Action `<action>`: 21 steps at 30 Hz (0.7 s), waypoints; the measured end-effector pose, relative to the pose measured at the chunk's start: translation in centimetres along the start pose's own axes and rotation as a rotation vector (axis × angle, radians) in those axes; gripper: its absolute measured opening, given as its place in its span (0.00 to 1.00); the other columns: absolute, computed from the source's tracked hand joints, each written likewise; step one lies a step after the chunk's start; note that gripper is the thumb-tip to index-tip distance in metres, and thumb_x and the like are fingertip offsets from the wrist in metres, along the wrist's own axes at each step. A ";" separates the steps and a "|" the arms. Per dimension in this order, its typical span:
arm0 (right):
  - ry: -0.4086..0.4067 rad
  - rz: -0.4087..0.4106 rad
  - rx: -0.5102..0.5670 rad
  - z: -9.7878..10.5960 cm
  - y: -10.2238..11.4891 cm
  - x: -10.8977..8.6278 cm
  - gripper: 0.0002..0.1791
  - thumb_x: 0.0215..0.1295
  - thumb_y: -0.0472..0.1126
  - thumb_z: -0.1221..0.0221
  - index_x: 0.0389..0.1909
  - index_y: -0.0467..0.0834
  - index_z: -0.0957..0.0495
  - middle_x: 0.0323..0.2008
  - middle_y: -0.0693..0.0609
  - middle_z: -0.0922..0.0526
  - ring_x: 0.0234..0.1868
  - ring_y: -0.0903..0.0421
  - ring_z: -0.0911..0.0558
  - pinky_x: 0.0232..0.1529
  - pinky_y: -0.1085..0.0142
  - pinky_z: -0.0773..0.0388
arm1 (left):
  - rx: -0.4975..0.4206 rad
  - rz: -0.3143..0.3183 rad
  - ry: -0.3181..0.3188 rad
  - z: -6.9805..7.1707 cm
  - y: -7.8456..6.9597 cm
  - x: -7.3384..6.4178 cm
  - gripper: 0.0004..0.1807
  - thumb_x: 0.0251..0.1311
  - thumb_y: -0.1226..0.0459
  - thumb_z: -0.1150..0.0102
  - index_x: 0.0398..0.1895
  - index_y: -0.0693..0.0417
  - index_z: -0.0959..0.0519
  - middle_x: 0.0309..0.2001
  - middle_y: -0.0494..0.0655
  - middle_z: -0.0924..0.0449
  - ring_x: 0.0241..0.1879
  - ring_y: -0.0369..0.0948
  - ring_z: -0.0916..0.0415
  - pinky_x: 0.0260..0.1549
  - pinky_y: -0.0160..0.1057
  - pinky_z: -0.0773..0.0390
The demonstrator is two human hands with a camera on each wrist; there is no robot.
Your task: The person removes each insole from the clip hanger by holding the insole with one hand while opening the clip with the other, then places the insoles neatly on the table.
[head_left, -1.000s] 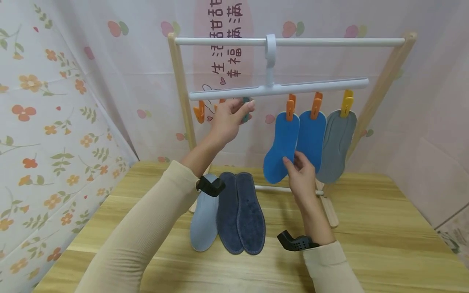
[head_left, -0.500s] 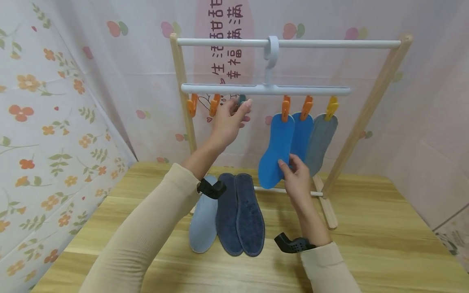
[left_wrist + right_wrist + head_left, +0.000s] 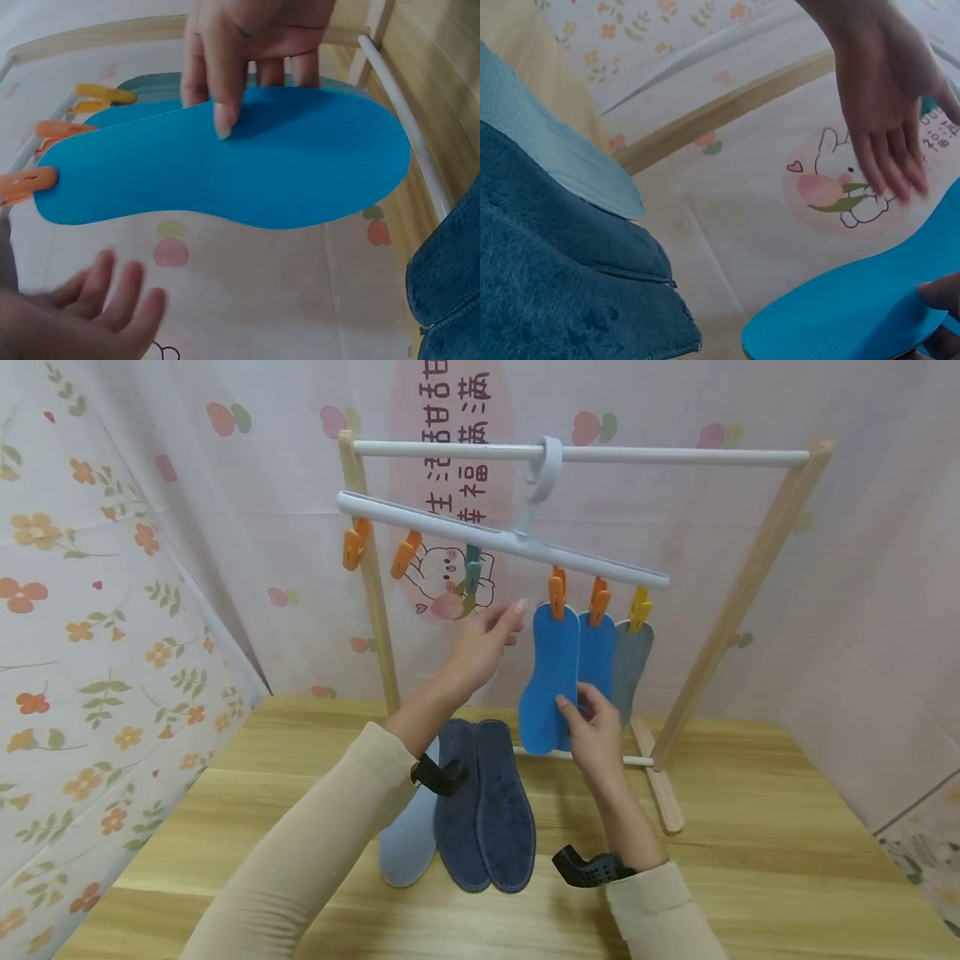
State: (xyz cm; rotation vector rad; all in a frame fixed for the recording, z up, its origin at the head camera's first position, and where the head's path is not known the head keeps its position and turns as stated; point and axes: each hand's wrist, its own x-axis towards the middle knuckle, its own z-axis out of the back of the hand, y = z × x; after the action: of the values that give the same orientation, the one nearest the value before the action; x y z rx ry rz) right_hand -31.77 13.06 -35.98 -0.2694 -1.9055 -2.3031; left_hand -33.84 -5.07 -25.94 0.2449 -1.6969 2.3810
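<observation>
My right hand (image 3: 597, 735) pinches the edge of the front blue insole (image 3: 551, 664), its thumb on the near face. That insole hangs by its narrow end from an orange clothespin (image 3: 557, 593) on the white hanger (image 3: 450, 528). Left of it, my left hand (image 3: 480, 652) is in the air with relaxed fingers, holding nothing; in the left wrist view its fingers (image 3: 124, 300) are apart from the insole. A teal clothespin (image 3: 473, 570) hangs just above this hand. Behind the front insole hang a second blue insole (image 3: 595, 652) and a grey one (image 3: 632, 660), each clipped.
The hanger hooks over the white rail (image 3: 675, 457) of a wooden-legged rack and tilts down to the right. Two orange clothespins (image 3: 405, 554) hang at its left. Two dark fuzzy insoles (image 3: 504, 810) and a light grey insole (image 3: 408, 835) lie on the wooden table (image 3: 750, 860).
My left hand has let go of the teal clothespin and moved down toward the blue insole. The hanger's left end has swung up and its right end down. My right hand keeps its pinch.
</observation>
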 end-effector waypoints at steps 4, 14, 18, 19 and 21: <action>-0.015 0.000 0.022 -0.3 0.0 -0.1 0.19 0.77 0.39 0.47 0.64 0.38 0.28 0.62 0.38 0.24 0.63 0.39 0.21 0.62 0.49 0.21 | 0.087 -0.012 0.130 -0.8 0.0 -0.2 0.37 0.76 0.40 0.60 0.78 0.51 0.42 0.74 0.51 0.33 0.71 0.51 0.31 0.70 0.57 0.31; -0.014 -0.010 0.033 -0.5 0.4 -0.1 0.19 0.78 0.38 0.48 0.64 0.36 0.28 0.62 0.37 0.23 0.63 0.39 0.19 0.61 0.46 0.20 | 0.066 -0.178 0.136 -1.3 -2.4 2.0 0.31 0.78 0.49 0.57 0.77 0.53 0.40 0.75 0.51 0.34 0.75 0.48 0.36 0.73 0.51 0.33; 0.006 -0.004 0.033 -0.4 0.5 0.0 0.19 0.78 0.38 0.49 0.65 0.36 0.29 0.63 0.37 0.24 0.65 0.38 0.22 0.64 0.49 0.23 | 0.031 -0.239 0.146 -1.4 -2.8 2.6 0.29 0.79 0.52 0.56 0.77 0.53 0.39 0.74 0.50 0.31 0.75 0.44 0.35 0.75 0.48 0.34; 0.011 -0.006 0.036 -0.4 0.5 -0.1 0.19 0.78 0.37 0.49 0.65 0.36 0.30 0.63 0.37 0.25 0.65 0.38 0.22 0.65 0.51 0.23 | 0.017 -0.253 0.152 -1.4 -2.8 2.7 0.29 0.79 0.52 0.56 0.77 0.53 0.39 0.73 0.50 0.30 0.74 0.44 0.34 0.74 0.47 0.34; 0.015 -0.012 0.033 -0.4 0.5 -0.1 0.19 0.78 0.38 0.49 0.66 0.36 0.30 0.63 0.37 0.25 0.66 0.39 0.23 0.67 0.52 0.25 | -0.013 -0.269 0.156 -1.5 -2.9 2.9 0.29 0.79 0.53 0.56 0.77 0.53 0.38 0.70 0.51 0.27 0.71 0.45 0.30 0.73 0.47 0.32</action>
State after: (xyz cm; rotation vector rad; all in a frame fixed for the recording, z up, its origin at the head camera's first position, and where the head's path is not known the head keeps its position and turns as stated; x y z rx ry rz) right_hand -31.57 12.60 -35.55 -0.2366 -1.9414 -2.2729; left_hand -35.90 -2.53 -23.05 0.2593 -1.5047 2.1346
